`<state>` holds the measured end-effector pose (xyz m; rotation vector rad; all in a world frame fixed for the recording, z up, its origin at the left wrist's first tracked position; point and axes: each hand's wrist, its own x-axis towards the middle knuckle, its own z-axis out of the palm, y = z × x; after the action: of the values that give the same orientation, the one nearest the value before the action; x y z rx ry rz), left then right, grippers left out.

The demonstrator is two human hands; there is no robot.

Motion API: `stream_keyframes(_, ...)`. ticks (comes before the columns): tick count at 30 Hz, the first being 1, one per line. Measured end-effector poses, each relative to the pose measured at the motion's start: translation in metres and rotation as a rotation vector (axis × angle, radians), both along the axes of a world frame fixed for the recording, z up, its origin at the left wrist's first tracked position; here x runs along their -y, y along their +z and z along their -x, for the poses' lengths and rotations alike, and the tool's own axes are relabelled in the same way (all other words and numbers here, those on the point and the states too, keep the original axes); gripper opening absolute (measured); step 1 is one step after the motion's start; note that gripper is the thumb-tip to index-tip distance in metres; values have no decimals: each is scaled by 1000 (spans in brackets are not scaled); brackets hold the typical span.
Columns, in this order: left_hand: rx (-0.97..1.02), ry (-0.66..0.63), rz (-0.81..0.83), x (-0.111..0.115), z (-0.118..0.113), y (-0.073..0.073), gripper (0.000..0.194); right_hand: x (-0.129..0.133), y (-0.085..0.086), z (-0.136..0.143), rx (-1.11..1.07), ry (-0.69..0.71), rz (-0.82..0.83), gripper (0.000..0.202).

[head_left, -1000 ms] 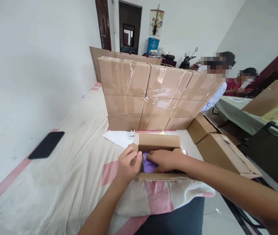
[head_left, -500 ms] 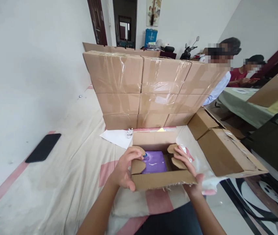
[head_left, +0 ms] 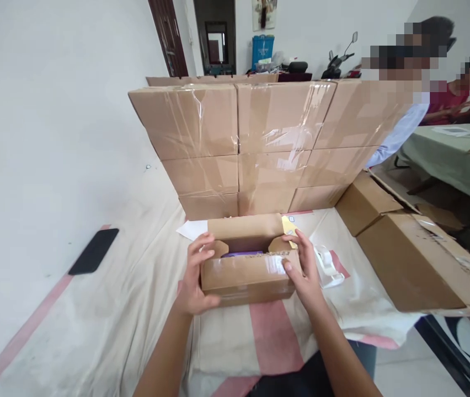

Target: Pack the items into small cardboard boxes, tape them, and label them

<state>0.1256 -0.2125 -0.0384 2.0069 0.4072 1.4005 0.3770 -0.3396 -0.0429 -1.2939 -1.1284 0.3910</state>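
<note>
A small cardboard box (head_left: 245, 278) rests on the cloth in front of me, its front wall toward me and its long back flap (head_left: 245, 227) standing up. Inside, only the top of a purple package (head_left: 243, 254) shows. My left hand (head_left: 196, 275) grips the left end, thumb low on the front and fingers over the top corner. On the right end my right hand (head_left: 304, 270) has its thumb on the front wall by a white label (head_left: 275, 264) and its fingers at the right side flap (head_left: 279, 243).
Stacked taped cartons (head_left: 274, 116) form a wall behind the box. A white tape dispenser (head_left: 326, 267) and yellow paper (head_left: 288, 225) lie to the right. Larger cartons (head_left: 412, 259) stand further right, a black phone (head_left: 95, 251) left. Two people sit beyond.
The box has tipped so its front wall faces me and the purple package is mostly hidden. The front flap has folded up or in; both hands now hold the ends. My view has shifted left.
</note>
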Motion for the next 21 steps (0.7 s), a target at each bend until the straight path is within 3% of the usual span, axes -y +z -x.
stream_keyframes(2, -50, 21, 87, 0, -2, 1, 62, -5, 8, -4, 18, -18, 91, 77)
stream_keyframes(6, -64, -61, 518, -3, -10, 0, 91, -19, 20, -15, -32, 143, 282, 85)
stream_keyframes(9, -24, -91, 659, -6, -14, -4, 102, -31, 24, -23, -97, 232, 271, 90)
stream_keyframes(12, -13, -52, 603, -9, -14, -4, 102, -41, 21, -29, -97, 207, 210, 87)
stream_keyframes(18, -236, -41, 351, -18, -6, 2, 43, -42, 15, -32, 105, 144, 85, 38)
stream_keyframes(21, -291, -71, 332, -23, -2, 3, 36, -37, 14, -30, 153, 128, 75, 29)
